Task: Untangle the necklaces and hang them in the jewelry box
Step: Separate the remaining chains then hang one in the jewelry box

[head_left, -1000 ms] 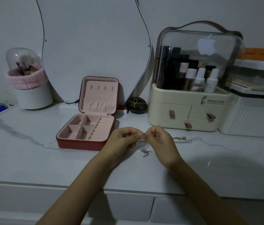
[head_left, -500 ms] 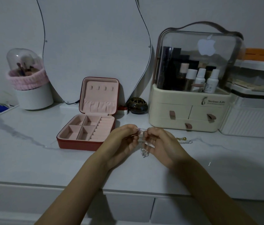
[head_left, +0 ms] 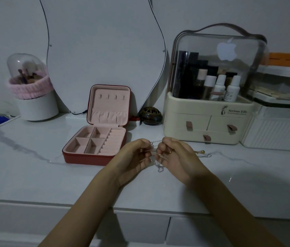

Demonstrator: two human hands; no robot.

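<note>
Hands [head_left: 156, 155] nearer, necklace [head_left: 158, 166] dangling vertical

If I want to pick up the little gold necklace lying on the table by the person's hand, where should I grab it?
Probably at the round gold end of the gold necklace, which lies flat on the table just beyond the right hand. Come from above and pinch it with two fingers: the chain is too thin and flat to catch easily. It seems to cross a silver chain, so lift slowly.

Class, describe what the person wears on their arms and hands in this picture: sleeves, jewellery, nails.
Both forearms are bare, with no sleeves or watch in view. The right hand wears a gold ring on one finger. The left hand shows no ring. Both hands have long, pale-tipped nails.
</note>
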